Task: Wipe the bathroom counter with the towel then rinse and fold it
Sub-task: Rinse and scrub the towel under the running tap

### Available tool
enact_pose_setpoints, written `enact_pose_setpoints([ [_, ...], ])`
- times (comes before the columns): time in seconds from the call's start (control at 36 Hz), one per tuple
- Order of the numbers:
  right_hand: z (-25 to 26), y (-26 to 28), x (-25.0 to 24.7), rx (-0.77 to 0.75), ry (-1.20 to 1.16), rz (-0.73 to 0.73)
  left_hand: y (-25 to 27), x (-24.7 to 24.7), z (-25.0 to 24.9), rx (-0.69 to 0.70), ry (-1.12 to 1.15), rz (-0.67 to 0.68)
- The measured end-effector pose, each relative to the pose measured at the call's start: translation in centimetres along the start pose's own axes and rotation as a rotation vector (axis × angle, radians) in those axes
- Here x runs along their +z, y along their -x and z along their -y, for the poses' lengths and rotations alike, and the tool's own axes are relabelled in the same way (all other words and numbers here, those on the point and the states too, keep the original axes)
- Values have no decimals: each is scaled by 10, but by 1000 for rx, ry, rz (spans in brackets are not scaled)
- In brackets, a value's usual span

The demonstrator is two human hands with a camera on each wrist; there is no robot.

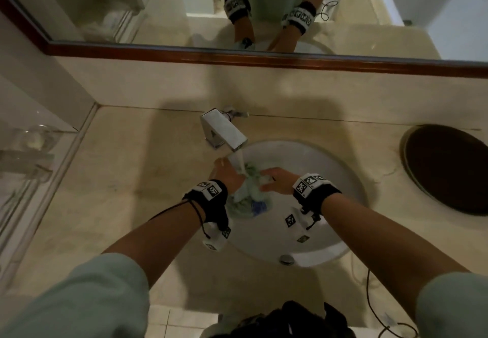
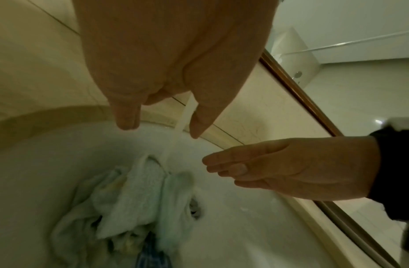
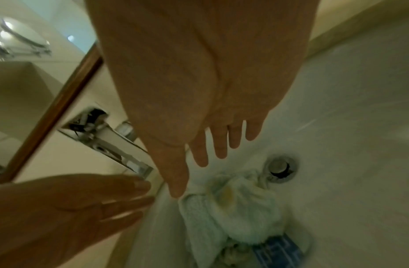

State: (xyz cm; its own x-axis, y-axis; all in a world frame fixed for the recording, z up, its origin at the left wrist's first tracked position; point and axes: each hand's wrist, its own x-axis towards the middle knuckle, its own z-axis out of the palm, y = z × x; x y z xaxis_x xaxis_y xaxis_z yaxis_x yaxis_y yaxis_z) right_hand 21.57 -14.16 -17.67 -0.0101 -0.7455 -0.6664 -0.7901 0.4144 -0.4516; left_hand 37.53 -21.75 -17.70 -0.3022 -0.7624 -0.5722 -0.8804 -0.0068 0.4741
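The towel [image 1: 247, 195] lies bunched in the sink [image 1: 330, 232], under the tap [image 1: 224, 131] at the basin's back edge. The left hand [image 1: 227, 172] hangs left of it, the right hand [image 1: 277, 183] right, both above the basin. The counter [image 1: 118, 192] surrounds the sink, with the mirror [image 1: 158, 7] behind.

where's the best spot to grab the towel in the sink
Grip the raised, bunched ridge of the towel from above, one hand on each side. It lies crumpled in the sink under the tap's stream, its folds standing up near the drain, probably easy to pinch.
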Motion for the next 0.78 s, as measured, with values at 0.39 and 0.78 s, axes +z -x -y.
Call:
enact_pose_setpoints([
  [0.39, -33, -64, 52, 31, 216, -44, -49, 69, 5, 18, -505, 382],
  [0.78, -46, -107, 97, 30, 242, -37, -98, 109, 23, -46, -615, 364],
])
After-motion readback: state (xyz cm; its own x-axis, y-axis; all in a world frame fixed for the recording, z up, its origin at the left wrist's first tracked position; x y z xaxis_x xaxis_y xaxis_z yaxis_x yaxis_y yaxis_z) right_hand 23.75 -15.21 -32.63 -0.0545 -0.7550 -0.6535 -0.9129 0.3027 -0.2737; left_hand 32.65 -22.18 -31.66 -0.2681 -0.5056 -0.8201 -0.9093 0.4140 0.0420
